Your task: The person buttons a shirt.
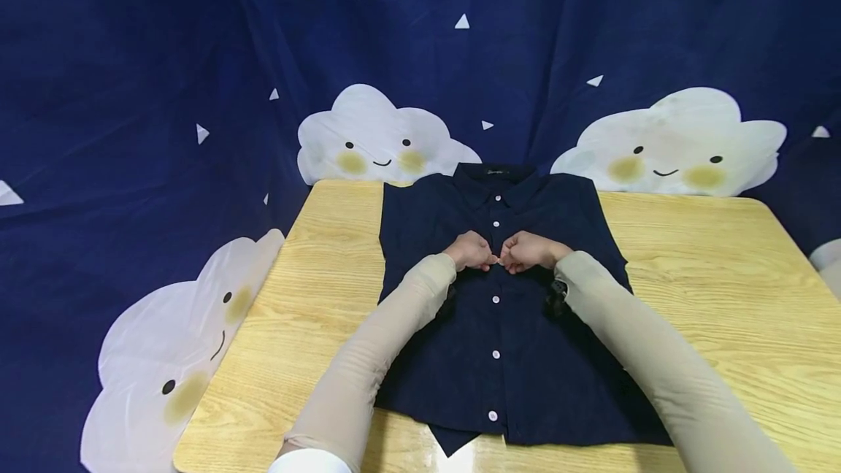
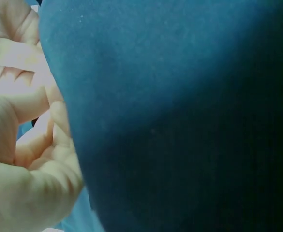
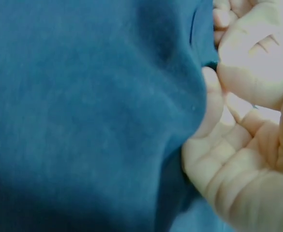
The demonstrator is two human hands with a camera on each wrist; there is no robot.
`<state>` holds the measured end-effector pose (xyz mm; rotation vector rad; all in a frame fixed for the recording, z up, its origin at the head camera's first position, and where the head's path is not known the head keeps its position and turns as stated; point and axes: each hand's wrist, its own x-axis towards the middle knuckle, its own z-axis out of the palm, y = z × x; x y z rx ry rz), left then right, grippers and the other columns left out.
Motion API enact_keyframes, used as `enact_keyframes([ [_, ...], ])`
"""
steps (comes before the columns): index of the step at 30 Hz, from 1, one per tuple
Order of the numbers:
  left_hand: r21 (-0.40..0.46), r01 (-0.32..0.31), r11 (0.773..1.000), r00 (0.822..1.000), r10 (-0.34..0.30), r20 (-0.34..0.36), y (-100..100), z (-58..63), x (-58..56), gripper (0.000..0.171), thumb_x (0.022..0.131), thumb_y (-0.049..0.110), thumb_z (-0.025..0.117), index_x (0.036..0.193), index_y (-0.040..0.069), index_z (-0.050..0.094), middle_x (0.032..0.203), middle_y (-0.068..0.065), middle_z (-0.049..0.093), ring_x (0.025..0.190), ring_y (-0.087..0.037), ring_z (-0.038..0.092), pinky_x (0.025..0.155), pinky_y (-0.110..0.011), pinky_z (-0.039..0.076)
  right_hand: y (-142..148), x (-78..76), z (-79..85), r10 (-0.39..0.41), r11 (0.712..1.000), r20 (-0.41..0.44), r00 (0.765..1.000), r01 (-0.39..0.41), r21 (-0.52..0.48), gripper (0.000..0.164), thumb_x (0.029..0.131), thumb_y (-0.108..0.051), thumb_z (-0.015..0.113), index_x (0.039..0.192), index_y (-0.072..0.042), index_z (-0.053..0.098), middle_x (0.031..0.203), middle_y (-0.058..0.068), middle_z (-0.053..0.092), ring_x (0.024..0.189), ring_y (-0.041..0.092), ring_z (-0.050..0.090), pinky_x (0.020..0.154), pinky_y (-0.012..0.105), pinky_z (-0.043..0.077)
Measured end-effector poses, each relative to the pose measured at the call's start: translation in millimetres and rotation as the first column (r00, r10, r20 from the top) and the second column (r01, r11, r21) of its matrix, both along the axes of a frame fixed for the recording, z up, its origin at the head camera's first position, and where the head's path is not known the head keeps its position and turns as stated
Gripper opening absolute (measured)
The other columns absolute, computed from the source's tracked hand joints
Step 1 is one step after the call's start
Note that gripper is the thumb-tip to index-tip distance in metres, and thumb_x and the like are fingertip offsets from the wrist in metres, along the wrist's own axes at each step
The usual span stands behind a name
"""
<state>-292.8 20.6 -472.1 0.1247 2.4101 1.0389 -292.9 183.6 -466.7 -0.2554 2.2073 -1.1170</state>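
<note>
A dark navy button-up shirt [image 1: 427,371] lies front side up, its collar [image 1: 469,185] at the far end. White buttons [image 1: 496,299] run down the middle of its front. My left hand [image 1: 470,250] pinches the shirt's front opening at chest height, fingers curled. Right beside it, my right hand [image 1: 529,250] pinches the other side of the same spot, and the fingertips of both hands meet there. Fingers [image 2: 59,116] show close against a cloth edge in the left wrist view. In the right wrist view, fingers [image 3: 211,106] are at a bulging fold of fabric. The button between the fingertips is mostly hidden.
The shirt lies on a light wood table [image 1: 709,268] with rounded corners. A dark pointed bit of fabric [image 1: 452,439] sticks out under the hem. Behind and to the left hangs a navy cloth [image 1: 407,35] with white clouds and triangles.
</note>
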Motion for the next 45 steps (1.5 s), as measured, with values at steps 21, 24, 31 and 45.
enact_keyframes([
  [21, -0.075, 0.060, 0.995, 0.998, -0.061, -0.011, 3.2, -3.0, 1.9, 0.044, 0.092, 0.016, 0.062, 0.054, 0.012, 0.041, 0.050, 0.001, 0.034, 0.042, -0.013, 0.032, 0.043, -0.024, 0.028, -9.5, 7.7, -4.2, -0.027, 0.993, -0.185, 0.982, 0.048, 0.108, 0.008, 0.082, 0.000, 0.059, 0.077, -0.002, 0.065, 0.070, 0.004, 0.062, 0.063, 0.013, 0.060, 0.057, 0.025, 0.050],
  [24, -0.096, 0.084, 0.992, 0.996, -0.087, -0.029, 2.0, -1.7, 2.0, 0.042, 0.092, 0.016, 0.062, 0.054, 0.012, 0.044, 0.051, 0.001, 0.040, 0.042, -0.012, 0.036, 0.043, -0.023, 0.030, -9.1, 7.7, -2.7, -0.053, 0.994, -0.165, 0.985, 0.067, 0.082, 0.012, 0.084, 0.001, 0.055, 0.078, 0.000, 0.066, 0.070, 0.004, 0.063, 0.063, 0.014, 0.060, 0.058, 0.025, 0.050],
  [31, -0.130, 0.121, 0.984, 0.987, -0.133, -0.087, -2.4, 0.4, 2.5, 0.040, 0.090, 0.018, 0.066, 0.054, 0.012, 0.049, 0.052, 0.001, 0.049, 0.044, -0.012, 0.042, 0.043, -0.023, 0.033, -5.5, 6.2, -0.9, -0.070, 0.998, -0.062, 0.996, 0.070, 0.001, 0.016, 0.090, 0.000, 0.050, 0.083, 0.005, 0.063, 0.072, 0.008, 0.061, 0.066, 0.017, 0.059, 0.062, 0.028, 0.050],
  [45, -0.083, 0.022, 0.996, 0.983, -0.036, -0.179, -5.1, -3.0, 9.3, 0.021, 0.083, 0.018, 0.074, 0.067, 0.011, 0.064, 0.060, 0.002, 0.062, 0.057, -0.013, 0.055, 0.052, -0.023, 0.041, -4.6, 11.7, 3.2, -0.050, 0.997, -0.119, 0.992, 0.057, 0.053, 0.018, 0.089, -0.004, 0.051, 0.076, -0.001, 0.063, 0.069, 0.007, 0.060, 0.061, 0.014, 0.058, 0.057, 0.026, 0.050],
])
